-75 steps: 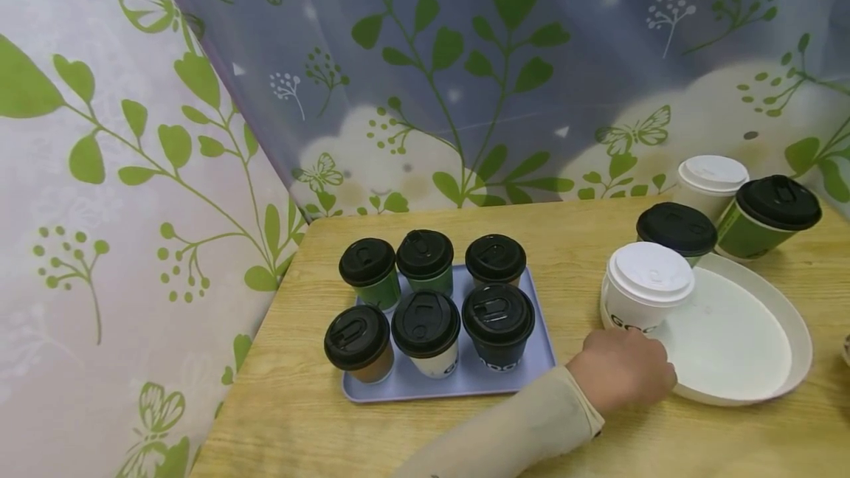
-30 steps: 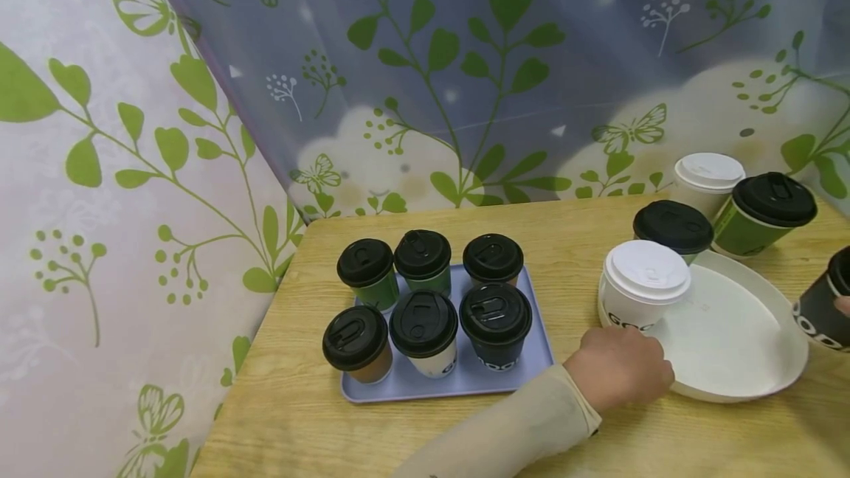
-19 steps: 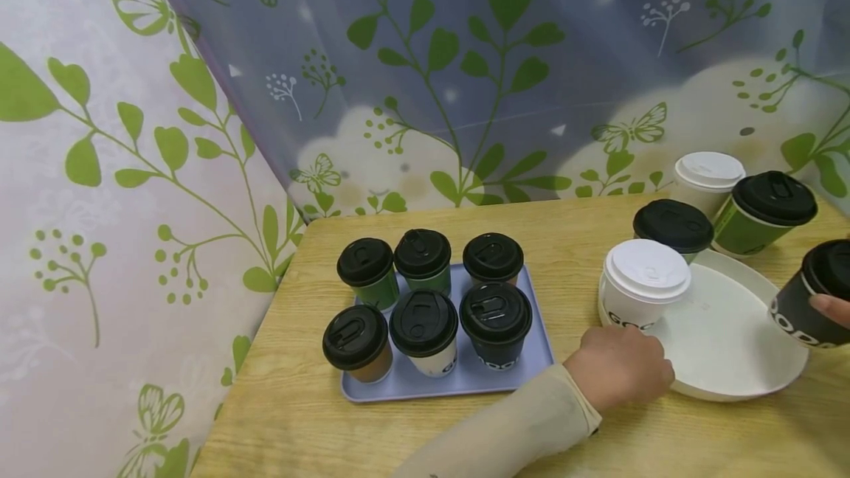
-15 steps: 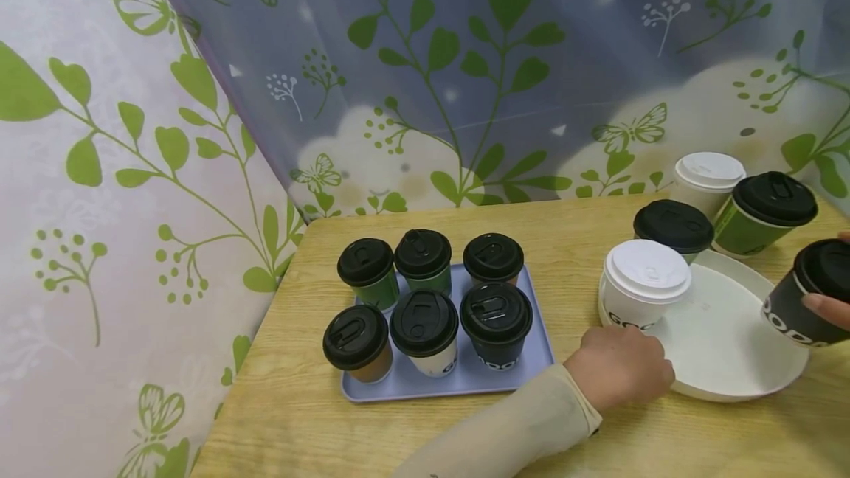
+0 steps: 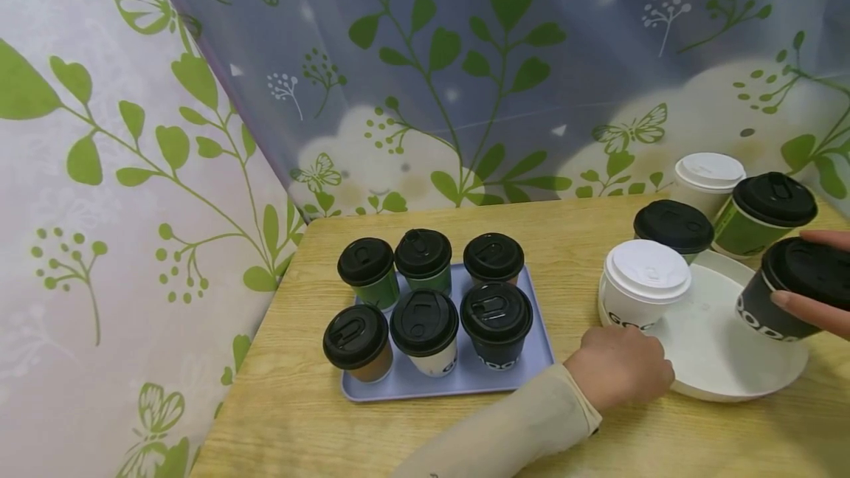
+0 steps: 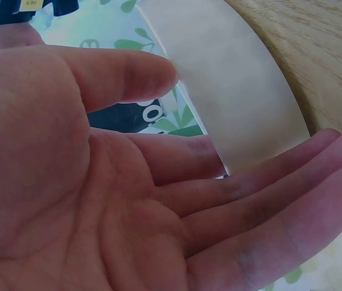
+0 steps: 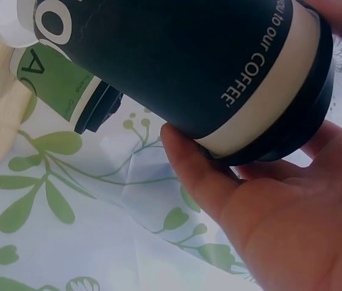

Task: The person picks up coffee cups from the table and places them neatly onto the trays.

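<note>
At the near left edge of a round white tray [image 5: 710, 330], my left hand [image 5: 620, 367] pinches the rim [image 6: 225, 73] between thumb and index finger, its other fingers extended underneath. My right hand [image 7: 304, 218] grips a black paper coffee cup [image 5: 770, 308] near its black lid, thumb on one side and fingers on the other. The cup is tilted over the right part of the tray; whether its base touches is hard to tell. Inside the tray's left side stands a white coffee cup [image 5: 647, 282] with a white lid.
A lilac rectangular tray [image 5: 541, 338] to the left bears several black-lidded cups [image 5: 425, 330]. Behind the round tray are a black-lidded cup [image 5: 674, 227], a white cup [image 5: 707, 183] and a green cup [image 5: 764, 216]. Patterned cloth [image 5: 432, 94] hangs behind the wooden table [image 5: 292, 426].
My right hand has come in from the right edge with the black coffee cup and moved left over the round tray. My left hand has stayed at the rim.
</note>
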`<state>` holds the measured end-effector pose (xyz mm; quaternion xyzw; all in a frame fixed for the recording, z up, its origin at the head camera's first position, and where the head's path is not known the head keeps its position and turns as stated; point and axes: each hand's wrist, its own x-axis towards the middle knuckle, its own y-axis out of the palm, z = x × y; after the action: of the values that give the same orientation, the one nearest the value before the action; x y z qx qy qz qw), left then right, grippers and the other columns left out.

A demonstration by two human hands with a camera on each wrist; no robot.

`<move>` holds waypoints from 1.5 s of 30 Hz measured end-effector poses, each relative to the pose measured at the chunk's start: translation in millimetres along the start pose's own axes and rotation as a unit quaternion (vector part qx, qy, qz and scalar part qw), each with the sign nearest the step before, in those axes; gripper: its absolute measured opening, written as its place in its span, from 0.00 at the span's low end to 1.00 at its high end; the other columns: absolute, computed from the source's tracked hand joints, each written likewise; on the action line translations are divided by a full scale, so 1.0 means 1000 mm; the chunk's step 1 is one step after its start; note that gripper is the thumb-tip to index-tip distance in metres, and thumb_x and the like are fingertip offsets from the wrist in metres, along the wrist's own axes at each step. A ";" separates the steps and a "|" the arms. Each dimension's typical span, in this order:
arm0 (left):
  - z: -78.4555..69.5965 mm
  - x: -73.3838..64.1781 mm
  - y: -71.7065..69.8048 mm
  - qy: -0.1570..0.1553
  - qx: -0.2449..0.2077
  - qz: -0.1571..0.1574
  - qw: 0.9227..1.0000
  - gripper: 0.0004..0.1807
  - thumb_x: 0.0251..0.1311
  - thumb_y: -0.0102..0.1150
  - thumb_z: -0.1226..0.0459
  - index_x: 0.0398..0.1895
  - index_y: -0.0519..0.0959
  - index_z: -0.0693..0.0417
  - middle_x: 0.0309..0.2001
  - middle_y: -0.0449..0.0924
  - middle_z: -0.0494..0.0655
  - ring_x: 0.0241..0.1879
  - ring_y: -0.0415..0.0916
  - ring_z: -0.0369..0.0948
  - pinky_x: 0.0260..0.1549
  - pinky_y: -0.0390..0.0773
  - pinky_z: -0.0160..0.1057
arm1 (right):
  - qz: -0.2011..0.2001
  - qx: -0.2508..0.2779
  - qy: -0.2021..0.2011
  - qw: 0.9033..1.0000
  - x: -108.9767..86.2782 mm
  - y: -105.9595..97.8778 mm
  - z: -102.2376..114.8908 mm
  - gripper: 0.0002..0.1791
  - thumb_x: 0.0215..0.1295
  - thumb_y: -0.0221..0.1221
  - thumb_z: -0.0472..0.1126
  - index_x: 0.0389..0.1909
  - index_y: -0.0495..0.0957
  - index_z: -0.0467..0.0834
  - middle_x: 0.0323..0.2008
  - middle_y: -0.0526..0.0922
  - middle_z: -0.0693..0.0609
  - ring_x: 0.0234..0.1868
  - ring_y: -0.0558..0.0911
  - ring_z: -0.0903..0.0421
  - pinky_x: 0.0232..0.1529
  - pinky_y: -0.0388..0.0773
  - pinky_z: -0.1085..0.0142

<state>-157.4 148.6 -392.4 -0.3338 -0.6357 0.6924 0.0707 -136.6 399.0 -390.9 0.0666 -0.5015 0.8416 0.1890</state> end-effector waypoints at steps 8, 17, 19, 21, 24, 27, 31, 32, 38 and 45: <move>-0.001 -0.001 0.000 -0.002 -0.007 -0.001 1.000 0.16 0.75 0.50 0.45 0.33 0.85 0.34 0.37 0.82 0.32 0.29 0.73 0.34 0.26 0.76 0.42 | 0.014 -0.022 0.007 1.000 0.001 -0.003 0.010 0.53 0.63 0.70 0.49 0.81 0.51 0.40 0.74 0.53 0.27 0.67 0.57 0.26 0.67 0.53 0.28; -0.001 0.000 0.000 -0.003 -0.003 -0.001 1.000 0.16 0.75 0.51 0.45 0.32 0.84 0.34 0.36 0.82 0.32 0.29 0.73 0.34 0.25 0.76 0.42 | 0.030 -0.020 0.010 0.999 0.006 -0.001 0.007 0.52 0.66 0.68 0.51 0.82 0.49 0.41 0.76 0.49 0.27 0.74 0.51 0.24 0.68 0.48 0.27; -0.001 0.000 0.000 -0.001 0.001 0.001 1.000 0.16 0.75 0.51 0.46 0.32 0.84 0.34 0.36 0.82 0.32 0.29 0.73 0.34 0.25 0.76 0.42 | 0.032 -0.018 0.012 0.999 0.008 -0.001 0.006 0.52 0.67 0.67 0.51 0.82 0.48 0.42 0.77 0.48 0.28 0.74 0.50 0.24 0.68 0.48 0.26; -0.001 0.000 0.000 0.000 0.003 0.001 1.000 0.16 0.75 0.51 0.46 0.31 0.84 0.34 0.35 0.82 0.32 0.28 0.73 0.34 0.25 0.76 0.43 | 0.036 -0.018 0.014 0.999 0.009 -0.002 0.006 0.52 0.67 0.67 0.51 0.83 0.47 0.42 0.77 0.47 0.28 0.74 0.50 0.23 0.67 0.48 0.26; -0.001 0.000 0.000 -0.001 0.003 0.001 1.000 0.16 0.75 0.51 0.46 0.31 0.84 0.35 0.35 0.82 0.32 0.28 0.73 0.34 0.25 0.77 0.43 | 0.038 -0.025 0.016 0.999 0.011 -0.002 0.007 0.52 0.67 0.67 0.52 0.83 0.47 0.42 0.77 0.46 0.28 0.75 0.49 0.24 0.67 0.49 0.26; -0.001 -0.001 0.000 -0.005 -0.002 -0.002 1.000 0.17 0.74 0.51 0.45 0.31 0.84 0.35 0.35 0.81 0.32 0.28 0.72 0.34 0.25 0.76 0.43 | 0.036 -0.032 0.016 0.999 0.013 -0.002 0.008 0.53 0.67 0.67 0.54 0.83 0.48 0.42 0.78 0.46 0.29 0.75 0.49 0.24 0.66 0.50 0.27; -0.001 -0.001 -0.001 -0.008 -0.003 0.001 1.000 0.17 0.75 0.50 0.45 0.32 0.84 0.35 0.35 0.81 0.32 0.28 0.72 0.34 0.25 0.76 0.42 | 0.034 -0.033 0.012 0.999 0.016 -0.001 0.008 0.53 0.66 0.67 0.54 0.82 0.48 0.41 0.78 0.47 0.29 0.75 0.50 0.24 0.66 0.52 0.27; 0.000 -0.001 -0.001 -0.007 -0.002 0.002 1.000 0.17 0.75 0.50 0.45 0.32 0.84 0.35 0.36 0.81 0.32 0.28 0.72 0.34 0.25 0.76 0.42 | 0.033 -0.033 0.010 0.999 0.017 -0.001 0.008 0.53 0.66 0.67 0.54 0.82 0.49 0.41 0.78 0.47 0.29 0.75 0.49 0.24 0.67 0.51 0.27; 0.000 -0.001 -0.001 -0.004 -0.006 0.005 1.000 0.16 0.75 0.50 0.44 0.34 0.85 0.34 0.38 0.82 0.31 0.29 0.73 0.34 0.26 0.77 0.42 | 0.031 -0.026 0.008 0.999 0.021 -0.001 0.012 0.52 0.66 0.67 0.53 0.81 0.50 0.39 0.78 0.47 0.28 0.76 0.48 0.25 0.68 0.50 0.28; 0.000 -0.001 -0.001 -0.013 -0.009 0.002 1.000 0.17 0.75 0.50 0.45 0.33 0.85 0.35 0.36 0.81 0.32 0.28 0.72 0.35 0.25 0.76 0.42 | 0.016 -0.019 -0.011 1.000 0.024 0.000 0.019 0.50 0.65 0.68 0.51 0.80 0.54 0.36 0.76 0.51 0.25 0.76 0.50 0.24 0.68 0.50 0.28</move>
<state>-157.2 148.2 -391.2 -0.3269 -0.6421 0.6910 0.0584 -160.4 388.7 -374.0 0.0644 -0.5206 0.8339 0.1715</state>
